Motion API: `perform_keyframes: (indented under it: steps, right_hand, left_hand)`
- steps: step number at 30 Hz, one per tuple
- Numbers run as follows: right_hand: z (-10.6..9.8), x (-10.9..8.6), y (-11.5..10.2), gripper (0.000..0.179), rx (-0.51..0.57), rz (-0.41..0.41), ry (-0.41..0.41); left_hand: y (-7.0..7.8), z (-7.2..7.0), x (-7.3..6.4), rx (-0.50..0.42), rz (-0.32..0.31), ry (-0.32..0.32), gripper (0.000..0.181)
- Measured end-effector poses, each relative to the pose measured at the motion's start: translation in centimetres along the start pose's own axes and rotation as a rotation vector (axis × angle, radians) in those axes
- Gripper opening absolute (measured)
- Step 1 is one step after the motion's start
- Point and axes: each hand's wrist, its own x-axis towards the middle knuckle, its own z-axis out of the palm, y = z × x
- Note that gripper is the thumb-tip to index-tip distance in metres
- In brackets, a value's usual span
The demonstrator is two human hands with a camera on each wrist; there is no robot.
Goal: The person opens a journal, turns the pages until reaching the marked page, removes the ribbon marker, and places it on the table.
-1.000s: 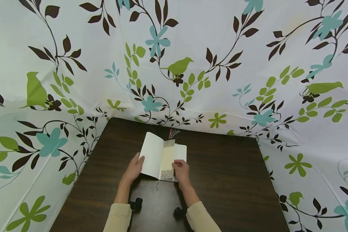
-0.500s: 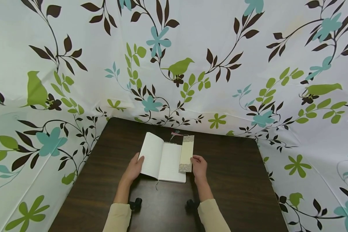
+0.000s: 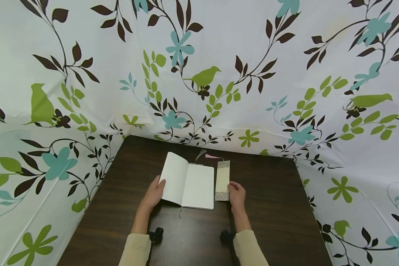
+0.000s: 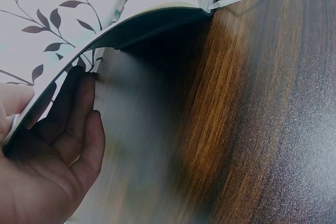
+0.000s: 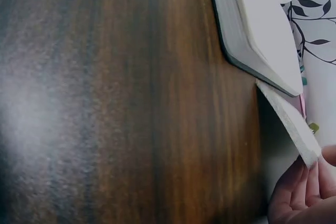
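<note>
Step in hand, as judged: placing the bookmark (image 3: 222, 181) beside the open notebook (image 3: 199, 186); bookmark found tilted at the notebook's right, above the counter (image 3: 269, 207), right hand (image 3: 237, 194) pinching its outer edge; left hand (image 3: 154, 192) grips the notebook's raised left side; next move appears to call for laying the bookmark flat before release; count: one notebook, one bookmark plainly visible, one pink tassel (image 3: 211, 156), one grey tassel (image 3: 202, 153), one ribbon (image 3: 180, 212), two hands.

We see a white-paged notebook (image 3: 198, 186), a cream bookmark (image 3: 222, 179) with speckled grey ends and pink tassel (image 3: 212, 156), beige sleeves (image 3: 136, 248) near, a dark brown wood-grained table (image 3: 269, 199), and, far, white cloth (image 3: 219, 26) with green birds, teal flowers, brown leaves.
</note>
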Motion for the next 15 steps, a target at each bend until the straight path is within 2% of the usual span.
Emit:
perform_keyframes:
  steps: [6, 11, 15]
  right_hand:
    - [0.0, -0.2, 0.4, 0.036, 0.016, -0.029, 0.028]
    - [0.8, -0.6, 0.3, 0.027, -0.062, -0.148, 0.061]
    - [1.7, -1.5, 0.3, 0.022, -0.129, -0.228, 0.008]
  left_hand:
    - [0.2, 0.1, 0.0, 0.010, 0.002, -0.001, 0.059]
    - [0.3, 0.0, 0.0, 0.015, 0.000, -0.007, 0.061]
    - [0.4, 0.1, -0.1, 0.012, -0.012, -0.010, 0.063]
